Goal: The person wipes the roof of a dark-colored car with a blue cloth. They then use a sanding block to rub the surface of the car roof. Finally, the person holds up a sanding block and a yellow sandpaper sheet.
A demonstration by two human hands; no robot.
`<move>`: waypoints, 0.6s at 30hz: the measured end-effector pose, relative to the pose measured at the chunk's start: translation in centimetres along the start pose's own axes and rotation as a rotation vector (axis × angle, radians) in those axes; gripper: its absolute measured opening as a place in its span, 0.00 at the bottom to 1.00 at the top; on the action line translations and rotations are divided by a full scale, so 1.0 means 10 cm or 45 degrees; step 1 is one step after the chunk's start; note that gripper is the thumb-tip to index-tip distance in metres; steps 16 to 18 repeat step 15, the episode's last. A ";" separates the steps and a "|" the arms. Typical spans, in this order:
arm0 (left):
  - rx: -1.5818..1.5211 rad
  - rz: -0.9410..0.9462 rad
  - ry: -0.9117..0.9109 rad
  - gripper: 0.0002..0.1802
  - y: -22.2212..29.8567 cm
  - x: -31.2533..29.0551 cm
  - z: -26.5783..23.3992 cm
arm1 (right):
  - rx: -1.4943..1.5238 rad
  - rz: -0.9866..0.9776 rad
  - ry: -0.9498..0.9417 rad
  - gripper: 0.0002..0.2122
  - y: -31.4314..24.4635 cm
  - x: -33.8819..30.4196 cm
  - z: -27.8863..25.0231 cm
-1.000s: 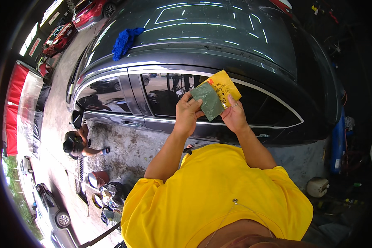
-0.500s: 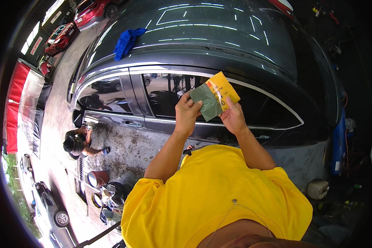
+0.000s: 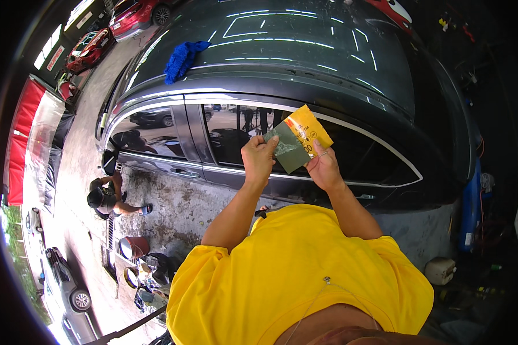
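Observation:
A flat sandpaper packet (image 3: 311, 129), yellow on its right half, is held out before me in both hands. Its left half shows a grey-green sheet (image 3: 292, 154), with glossy creases that look like clear plastic. My left hand (image 3: 258, 161) pinches the left edge of that grey-green part, thumb on top. Closed on the lower right edge, at the yellow part, is my right hand (image 3: 326, 169); its fingers behind the packet are hidden. Beyond the packet stands a dark grey car (image 3: 305, 80), its side windows facing me.
A blue cloth (image 3: 183, 60) lies on the car roof. At left a person (image 3: 103, 198) crouches near the car's side mirror. A reddish bucket (image 3: 134, 247) and bagged clutter (image 3: 155, 270) stand nearer me. A pale jug (image 3: 440, 270) sits at right.
My left hand has shifted slightly on the packet's grey-green part, and the packet has tilted a little. The crouching person's arms have moved.

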State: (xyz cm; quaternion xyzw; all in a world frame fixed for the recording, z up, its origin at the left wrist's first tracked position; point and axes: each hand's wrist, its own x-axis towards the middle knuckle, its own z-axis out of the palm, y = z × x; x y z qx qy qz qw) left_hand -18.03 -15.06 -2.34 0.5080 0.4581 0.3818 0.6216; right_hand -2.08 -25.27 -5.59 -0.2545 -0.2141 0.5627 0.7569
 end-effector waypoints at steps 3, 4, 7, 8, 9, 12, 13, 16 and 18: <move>-0.034 0.023 0.017 0.12 0.01 0.00 0.02 | 0.013 0.000 -0.009 0.19 -0.01 0.00 0.03; -0.055 0.030 0.019 0.12 0.01 0.00 0.02 | 0.014 0.000 -0.023 0.19 0.00 0.01 0.01; -0.080 0.043 0.017 0.11 0.00 0.01 0.02 | 0.017 0.002 -0.043 0.18 -0.01 0.02 0.01; -0.081 0.045 0.014 0.11 -0.01 0.01 0.02 | 0.019 0.003 -0.045 0.18 -0.01 0.02 0.02; -0.095 0.048 0.014 0.11 -0.01 0.01 0.02 | 0.018 0.002 -0.045 0.18 0.00 0.03 0.01; -0.136 0.054 0.017 0.10 -0.02 0.02 0.03 | 0.020 0.002 -0.050 0.18 0.02 0.04 0.00; -0.149 0.052 0.019 0.10 -0.03 0.02 0.03 | 0.024 0.004 -0.056 0.18 0.02 0.04 0.01; -0.148 0.065 0.019 0.10 -0.06 0.04 0.02 | 0.036 0.014 -0.080 0.19 0.02 0.05 0.00; -0.148 0.065 0.019 0.10 -0.06 0.04 0.02 | 0.036 0.014 -0.080 0.19 0.02 0.05 0.00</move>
